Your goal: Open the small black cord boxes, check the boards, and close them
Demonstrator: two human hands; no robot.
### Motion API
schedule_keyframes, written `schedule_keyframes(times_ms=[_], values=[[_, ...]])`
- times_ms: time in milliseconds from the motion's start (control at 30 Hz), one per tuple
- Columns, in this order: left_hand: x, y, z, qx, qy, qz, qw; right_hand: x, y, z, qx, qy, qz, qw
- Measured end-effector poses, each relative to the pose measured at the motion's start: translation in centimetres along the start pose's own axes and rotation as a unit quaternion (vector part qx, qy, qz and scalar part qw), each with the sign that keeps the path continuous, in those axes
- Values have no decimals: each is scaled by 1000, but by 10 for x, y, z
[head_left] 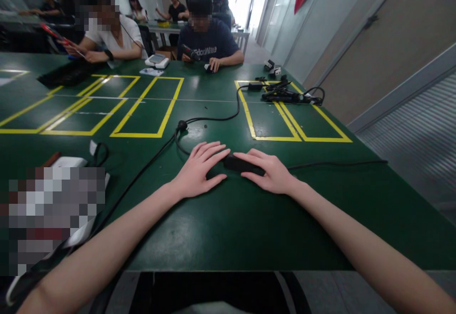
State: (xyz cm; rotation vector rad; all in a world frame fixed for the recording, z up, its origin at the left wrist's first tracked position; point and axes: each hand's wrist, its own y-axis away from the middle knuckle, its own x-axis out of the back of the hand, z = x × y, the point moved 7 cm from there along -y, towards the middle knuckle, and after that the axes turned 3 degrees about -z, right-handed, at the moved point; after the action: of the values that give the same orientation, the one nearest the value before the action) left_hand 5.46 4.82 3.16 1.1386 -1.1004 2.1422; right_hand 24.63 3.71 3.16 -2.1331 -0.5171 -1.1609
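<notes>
A black power adapter (235,163) lies on the green table, with a cord at each end. My right hand (269,169) is closed around its right part, fingers along the far side and thumb along the near side. My left hand (199,169) rests palm down on the table with its fingers spread. Its fingertips reach the adapter's left end, and I cannot tell whether they touch it. A black cable (149,162) runs past my left hand to a small round black lump (182,125) where cords meet. My right palm covers the adapter's right end.
The green table (213,233) carries yellow tape rectangles (137,136). Bundled black cables (285,96) lie at the back right. A blurred-out object (57,214) sits by my left forearm. Across the table, a person in a dark shirt (199,41) and one in white (124,33) handle things.
</notes>
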Motion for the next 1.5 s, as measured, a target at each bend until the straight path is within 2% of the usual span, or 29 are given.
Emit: schedule_keyframes(times_ms=[133,300,433,567,633,767,867,1167,1300,1500], values=[[1,1,-2,-12,-17,9,1000,41,7,36,-90,-41,139,985],[-17,1,-3,-20,54,-76,995,99,34,94,-235,-41,324,915],[-17,0,-2,-13,54,-84,995,132,64,125,-293,-31,391,872],[-15,0,-2,-11,55,-83,995,144,99,142,-328,20,443,834],[-15,1,-3,-11,53,-84,995,139,110,151,-366,38,415,832],[-13,2,-3,-19,52,-77,995,121,120,170,-448,84,293,840],[-12,1,-3,-20,54,-76,995,115,121,179,-475,121,235,840],[-13,-1,-1,-13,62,-86,994,116,115,174,-523,174,177,815],[-14,-1,-3,-6,68,-84,994,116,113,175,-507,163,178,827],[-15,0,-7,0,73,-82,994,111,118,191,-485,150,169,845]])
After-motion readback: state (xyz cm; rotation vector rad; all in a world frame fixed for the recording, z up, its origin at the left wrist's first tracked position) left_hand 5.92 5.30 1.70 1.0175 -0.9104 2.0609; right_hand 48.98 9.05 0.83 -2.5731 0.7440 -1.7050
